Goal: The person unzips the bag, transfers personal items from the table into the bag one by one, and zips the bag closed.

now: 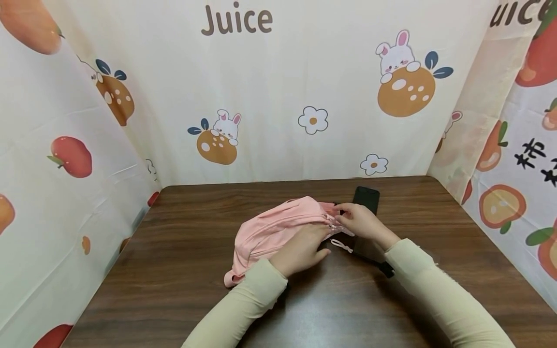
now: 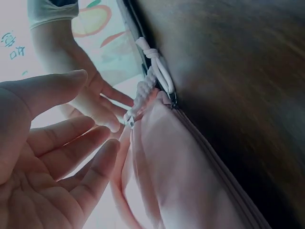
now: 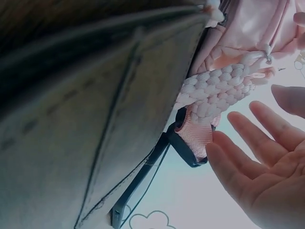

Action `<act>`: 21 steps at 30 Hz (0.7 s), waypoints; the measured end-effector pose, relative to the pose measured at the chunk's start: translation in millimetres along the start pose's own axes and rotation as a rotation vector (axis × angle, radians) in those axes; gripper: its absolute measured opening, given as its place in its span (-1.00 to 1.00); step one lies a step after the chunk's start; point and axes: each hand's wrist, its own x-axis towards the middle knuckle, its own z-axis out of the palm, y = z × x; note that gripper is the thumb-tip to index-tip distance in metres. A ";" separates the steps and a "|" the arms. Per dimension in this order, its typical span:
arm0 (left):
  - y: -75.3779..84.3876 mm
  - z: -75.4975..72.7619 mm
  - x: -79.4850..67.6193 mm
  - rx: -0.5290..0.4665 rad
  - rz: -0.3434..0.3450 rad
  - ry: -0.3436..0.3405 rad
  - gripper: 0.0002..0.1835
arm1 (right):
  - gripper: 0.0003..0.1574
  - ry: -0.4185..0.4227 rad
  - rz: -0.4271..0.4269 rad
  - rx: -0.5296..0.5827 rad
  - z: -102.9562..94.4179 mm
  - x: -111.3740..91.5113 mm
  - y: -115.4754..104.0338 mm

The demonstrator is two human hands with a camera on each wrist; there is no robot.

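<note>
A pink waist bag (image 1: 271, 227) lies on the table, its right end bunched up. My left hand (image 1: 304, 249) lies along its near side, with relaxed fingers and the thumb apart in the left wrist view. At the bag's right end is my right hand (image 1: 361, 220), its fingertips close to the zipper. Its fingers (image 3: 257, 138) are loosely extended beside a pale braided cord (image 3: 214, 86), thumb spread away. A metal zipper pull (image 2: 131, 122) shows at the bag's opening. The pale looped cord (image 1: 341, 246) of another zipper hangs over the near edge.
Behind my right hand lies a black phone (image 1: 367, 199). A dark stitched leather item (image 3: 71, 133), like a wallet, lies under the right wrist. The wooden table (image 1: 183, 299) meets fruit-printed curtains (image 1: 278, 150) at its back and sides.
</note>
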 end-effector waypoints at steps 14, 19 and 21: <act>4.4 16.1 22.4 0.183 -0.064 -0.039 -0.48 | -0.58 -0.023 -0.029 -0.091 2.6 1.8 -0.2; 5.6 16.3 27.0 0.195 -0.084 -0.047 -0.48 | -0.59 -0.009 -0.061 -0.141 3.1 2.8 1.3; 6.1 16.6 28.9 0.188 -0.088 -0.052 -0.50 | -0.59 -0.004 -0.070 -0.153 3.0 3.4 2.1</act>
